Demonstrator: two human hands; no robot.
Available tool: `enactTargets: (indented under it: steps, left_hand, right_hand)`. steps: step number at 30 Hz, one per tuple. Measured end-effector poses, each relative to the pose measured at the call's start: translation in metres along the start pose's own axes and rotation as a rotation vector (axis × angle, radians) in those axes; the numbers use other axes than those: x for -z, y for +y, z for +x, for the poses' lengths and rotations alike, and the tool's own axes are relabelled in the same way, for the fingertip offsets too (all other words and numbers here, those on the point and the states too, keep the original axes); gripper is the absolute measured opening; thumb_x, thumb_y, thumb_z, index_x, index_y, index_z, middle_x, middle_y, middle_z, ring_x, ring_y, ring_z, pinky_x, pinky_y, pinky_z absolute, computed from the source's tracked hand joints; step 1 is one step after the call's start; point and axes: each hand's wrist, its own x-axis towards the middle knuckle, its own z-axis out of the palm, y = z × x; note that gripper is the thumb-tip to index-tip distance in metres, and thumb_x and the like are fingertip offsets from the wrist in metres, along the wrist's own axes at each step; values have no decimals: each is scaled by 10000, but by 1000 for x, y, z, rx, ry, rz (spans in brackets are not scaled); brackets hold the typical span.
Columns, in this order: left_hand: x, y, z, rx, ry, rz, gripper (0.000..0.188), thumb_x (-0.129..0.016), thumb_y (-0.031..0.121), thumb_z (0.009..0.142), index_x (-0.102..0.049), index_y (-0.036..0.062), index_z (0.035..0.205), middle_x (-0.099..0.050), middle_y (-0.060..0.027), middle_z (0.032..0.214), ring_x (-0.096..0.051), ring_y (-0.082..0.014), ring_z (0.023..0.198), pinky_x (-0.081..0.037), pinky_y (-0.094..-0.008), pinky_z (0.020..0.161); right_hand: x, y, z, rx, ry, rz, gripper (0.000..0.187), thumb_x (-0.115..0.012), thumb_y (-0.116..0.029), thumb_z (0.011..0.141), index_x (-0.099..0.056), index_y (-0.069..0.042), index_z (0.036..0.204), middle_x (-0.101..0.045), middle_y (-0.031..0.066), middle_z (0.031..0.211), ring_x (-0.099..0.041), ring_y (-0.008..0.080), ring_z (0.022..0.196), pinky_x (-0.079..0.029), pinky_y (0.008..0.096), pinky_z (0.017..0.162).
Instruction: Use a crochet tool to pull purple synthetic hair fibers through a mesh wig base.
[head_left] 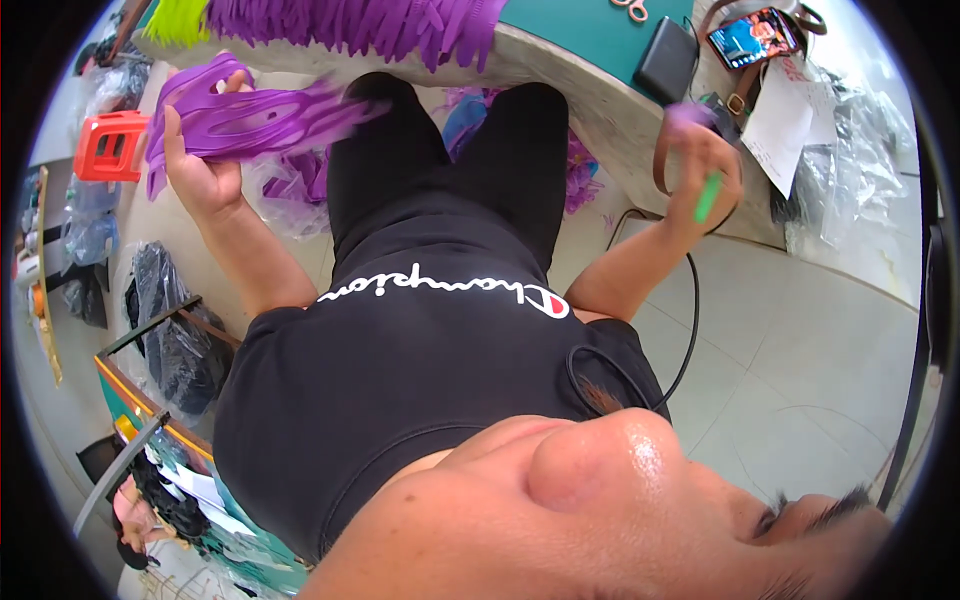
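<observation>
My left hand [208, 175] is closed on a bundle of soft purple strips with long slots [225, 118]; its loose ends trail right toward my knee and are smeared by motion. The index finger sticks up beside the bundle. Out to the right, my right hand [705, 170] is closed round a thin tool with a green handle [707, 198]. A blurred purple bit [690, 115] shows at its fingertips; I cannot tell whether it is held. The tool's working end is hidden. Both hands are held apart, either side of my lap.
Purple strips [360, 25] and lime-green ones [178, 20] hang over the green table's edge [560, 22]. Scissors [632, 8], a black power bank [665, 58] and a phone [755, 38] lie there. A red stool [108, 145] stands left. A black cable [697, 300] runs by my right arm.
</observation>
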Motion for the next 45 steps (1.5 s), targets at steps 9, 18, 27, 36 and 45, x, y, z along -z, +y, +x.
enactTargets:
  steps: [9, 18, 27, 36, 45]
  left_hand:
    - [-41, 0, -36, 241, -544, -159, 634, -408, 324, 951, -145, 55, 1462, -386, -283, 1356, -536, -372, 1138, -428, -471, 964]
    - [-58, -34, -48, 566, -607, -441, 572, -378, 309, 971, -245, -24, 1417, -586, -213, 1155, -613, -279, 1031, -471, -393, 919]
    - [-43, -52, -35, 510, -520, 8, 307, -585, 130, 897, -572, -39, 1153, -638, -131, 1059, -623, -185, 975, -481, -321, 889]
    - [-38, -78, -41, 1097, -608, -702, 276, -544, 127, 906, -570, -33, 1129, -658, -132, 1001, -652, -198, 891, -525, -330, 819]
    - [-83, -15, -56, 636, -187, -409, 261, -685, 152, 818, -651, 19, 1040, -662, -77, 1030, -601, -178, 978, -462, -332, 852]
  right_hand:
    - [-25, 9, -17, -20, -561, -560, 249, -689, -45, 779, -455, 26, 734, -665, 161, 881, -648, 281, 739, -470, 347, 646]
    - [-143, -25, -60, -138, -900, 657, 390, -758, -141, 773, -380, -45, 771, -614, 132, 1028, -536, 136, 849, -456, 278, 777]
    - [-155, -28, -33, -139, -547, 583, 401, -697, -5, 811, -329, -100, 684, -629, 74, 843, -449, 45, 675, -375, 163, 613]
    - [-179, -29, -38, 85, -590, 161, 131, -630, -119, 878, -620, 9, 851, -643, 72, 850, -532, 127, 733, -437, 251, 695]
    - [-184, -19, -33, -186, -471, 842, 530, -353, -466, 979, -531, 32, 952, -576, 170, 1049, -548, 229, 942, -444, 325, 854]
